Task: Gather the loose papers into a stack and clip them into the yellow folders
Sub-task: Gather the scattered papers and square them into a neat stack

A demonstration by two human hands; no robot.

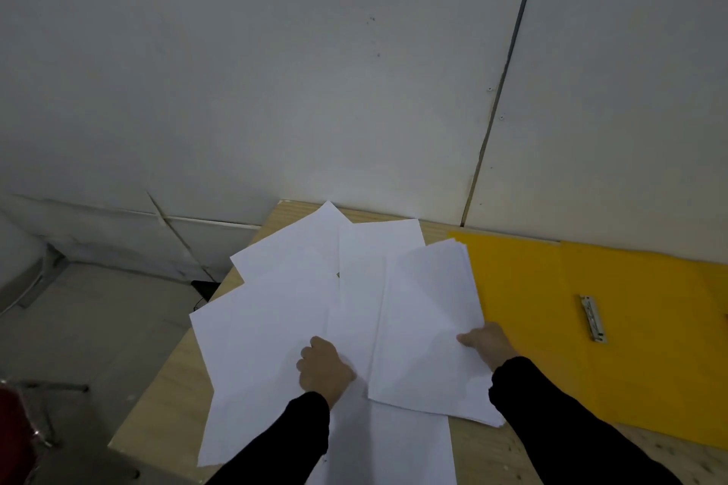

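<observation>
Several loose white sheets [275,287] lie fanned over the left part of a light wooden table [165,386]. My right hand [486,341] pinches the right edge of a small stack of white papers [425,319], thumb on top. My left hand [325,366] lies on the spread sheets with its fingers curled, gripping a sheet edge. An open yellow folder [551,346] lies flat to the right of the papers, with a metal clip [592,318] on its inside.
A grey-white panelled wall [354,91] stands right behind the table. The table's left edge drops to a grey floor [98,327]. Something dark red [15,441] sits at the bottom left corner. Both my sleeves are black.
</observation>
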